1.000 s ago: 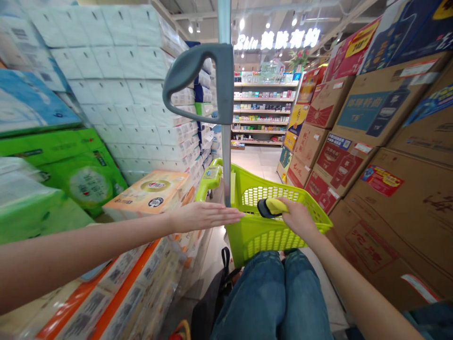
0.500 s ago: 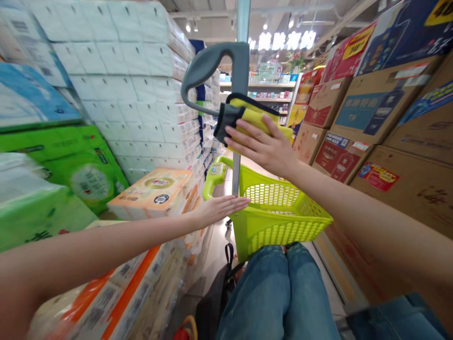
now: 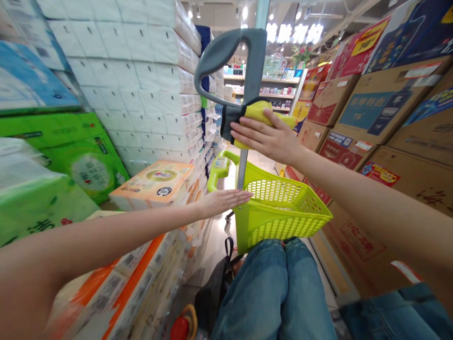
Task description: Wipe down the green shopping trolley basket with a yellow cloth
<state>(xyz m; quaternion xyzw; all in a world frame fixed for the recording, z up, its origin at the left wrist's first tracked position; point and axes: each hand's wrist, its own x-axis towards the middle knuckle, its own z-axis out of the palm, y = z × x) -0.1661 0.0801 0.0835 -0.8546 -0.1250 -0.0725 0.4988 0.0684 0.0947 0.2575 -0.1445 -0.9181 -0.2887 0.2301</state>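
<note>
Stacked tissue packs [image 3: 123, 80] and cardboard cartons [image 3: 371, 113] wall the aisle on either side of the cart pole [image 3: 241, 174], with open floor [image 3: 264, 163] ahead past the lime basket [image 3: 279, 231]. Under the grey handle [image 3: 253, 61], the right hand [image 3: 265, 137] clasps a yellow cloth [image 3: 260, 113] closer around the pole than before; the open left hand [image 3: 222, 202] holds nothing, just beside the pole.

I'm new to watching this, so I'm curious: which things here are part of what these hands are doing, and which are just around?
In use: right hand, on a yellow-and-black cloth against the grey cart handle; left hand, flat over the lime-green basket.

Just around: stacked tissue packs, cardboard cartons, store shelves, black bag.
</note>
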